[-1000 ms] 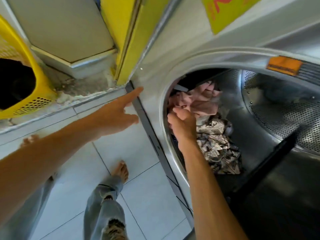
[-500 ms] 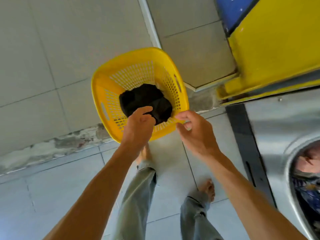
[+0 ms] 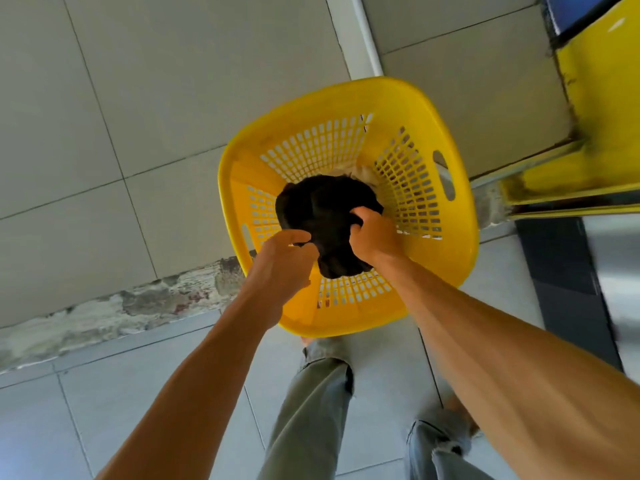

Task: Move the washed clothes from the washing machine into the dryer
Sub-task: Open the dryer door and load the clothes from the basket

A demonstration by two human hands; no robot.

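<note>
Left hand (image 3: 282,263) and right hand (image 3: 372,233) grip crumpled black garment (image 3: 325,209) inside slotted yellow basket (image 3: 346,98).

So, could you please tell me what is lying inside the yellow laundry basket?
A bundled black garment, gripped by the left hand and the right hand, lies in the yellow basket. A pale cloth peeks out behind it; anything underneath is covered.

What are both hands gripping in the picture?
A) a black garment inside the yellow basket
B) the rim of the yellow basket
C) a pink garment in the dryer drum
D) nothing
A: the left hand and right hand both clutch the black garment bunched in the yellow basket.
</note>
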